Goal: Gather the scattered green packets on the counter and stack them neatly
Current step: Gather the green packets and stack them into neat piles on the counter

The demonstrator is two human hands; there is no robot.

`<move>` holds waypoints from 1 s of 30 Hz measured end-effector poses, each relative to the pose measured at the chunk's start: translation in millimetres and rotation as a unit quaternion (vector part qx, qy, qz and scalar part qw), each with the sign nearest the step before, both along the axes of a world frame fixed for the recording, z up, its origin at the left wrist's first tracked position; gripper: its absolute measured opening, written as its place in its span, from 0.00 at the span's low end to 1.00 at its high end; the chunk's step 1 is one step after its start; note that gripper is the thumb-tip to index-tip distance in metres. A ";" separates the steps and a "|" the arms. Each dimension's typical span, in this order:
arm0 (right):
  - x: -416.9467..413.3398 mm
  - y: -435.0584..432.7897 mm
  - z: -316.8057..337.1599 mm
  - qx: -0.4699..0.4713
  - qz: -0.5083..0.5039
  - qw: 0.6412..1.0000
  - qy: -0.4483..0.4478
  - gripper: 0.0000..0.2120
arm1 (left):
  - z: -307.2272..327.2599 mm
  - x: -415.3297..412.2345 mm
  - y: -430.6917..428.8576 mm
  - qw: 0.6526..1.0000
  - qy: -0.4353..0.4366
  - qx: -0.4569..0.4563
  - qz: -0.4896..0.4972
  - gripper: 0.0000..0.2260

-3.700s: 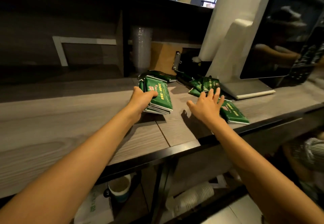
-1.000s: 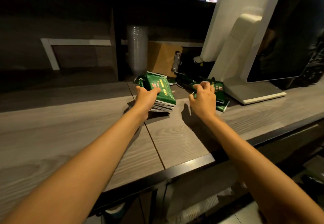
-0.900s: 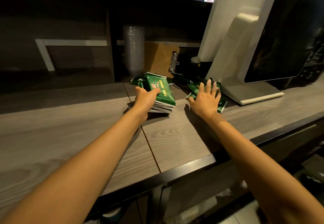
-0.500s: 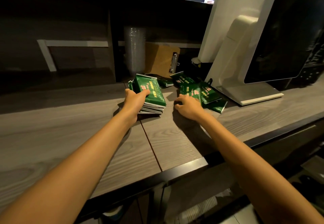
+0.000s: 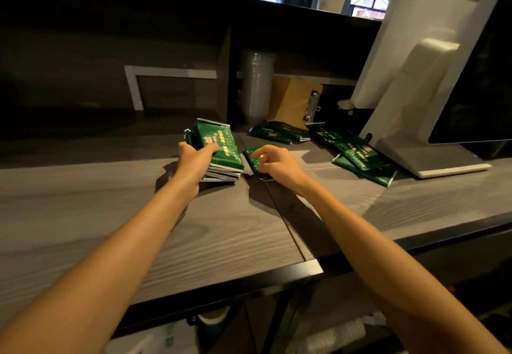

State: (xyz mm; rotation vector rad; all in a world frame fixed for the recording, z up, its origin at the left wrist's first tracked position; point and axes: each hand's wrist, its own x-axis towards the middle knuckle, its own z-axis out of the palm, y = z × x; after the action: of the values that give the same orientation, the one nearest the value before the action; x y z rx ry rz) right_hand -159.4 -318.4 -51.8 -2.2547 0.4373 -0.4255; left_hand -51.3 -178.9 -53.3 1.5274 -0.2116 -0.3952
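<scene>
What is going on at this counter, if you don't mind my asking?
A person is gathering packets on the grey wood-grain counter. The left hand grips a stack of flat green foil packets, thumb on top. The right hand has its fingers curled over a single green packet just right of the stack. Other loose green packets lie ungathered: some below the brown clipboard at the back, and more against the white monitor stand on the right.

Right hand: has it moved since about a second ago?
Yes. The right hand has come left, away from the monitor stand and up to the packet stack in the left hand, holding one green packet.
</scene>
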 end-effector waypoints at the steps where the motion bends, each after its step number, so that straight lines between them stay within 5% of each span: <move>1: 4.7 2.7 -0.1 0.001 -0.008 1.000 -0.001 0.13 | -0.2 3.1 5.5 1.000 0.002 0.000 0.007 0.23; 5: 24.0 5.0 -2.7 -0.049 -0.109 0.992 -0.035 0.12 | -4.8 14.4 22.2 0.999 0.016 -0.004 0.032 0.21; 8: 31.1 1.3 -3.3 -0.143 -0.225 0.962 0.059 0.27 | -8.7 17.6 27.8 0.999 0.027 -0.009 0.047 0.22; 13: 33.4 -3.5 -2.7 -0.117 -0.258 0.945 0.164 0.42 | -11.7 19.5 25.5 0.999 0.033 -0.022 0.028 0.22; 16: 34.9 -4.7 1.1 -0.015 -0.240 0.960 0.146 0.42 | -11.7 20.2 24.1 0.999 0.028 -0.011 0.022 0.22; 21: 36.5 -4.4 4.0 0.151 -0.230 0.960 0.052 0.21 | -13.4 23.4 23.6 1.000 0.019 -0.007 0.020 0.21; 25: 28.3 -1.7 10.2 0.326 -0.204 0.923 -0.011 0.03 | -13.1 23.6 24.4 1.000 0.020 -0.012 0.013 0.22; 27: 24.2 -0.2 11.5 0.367 -0.198 0.908 -0.034 0.01 | -12.2 22.8 25.4 0.999 0.023 -0.020 0.017 0.21; 30: 21.3 2.9 14.5 0.434 -0.206 0.870 -0.108 0.11 | -12.6 23.5 27.6 0.999 0.020 -0.014 0.031 0.20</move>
State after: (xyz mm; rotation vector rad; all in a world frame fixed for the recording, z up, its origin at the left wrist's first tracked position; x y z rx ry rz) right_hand -138.1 -315.6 -37.3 -1.2174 0.8060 -0.5487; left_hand -27.8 -151.3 -65.9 1.4930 -0.1382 -0.3712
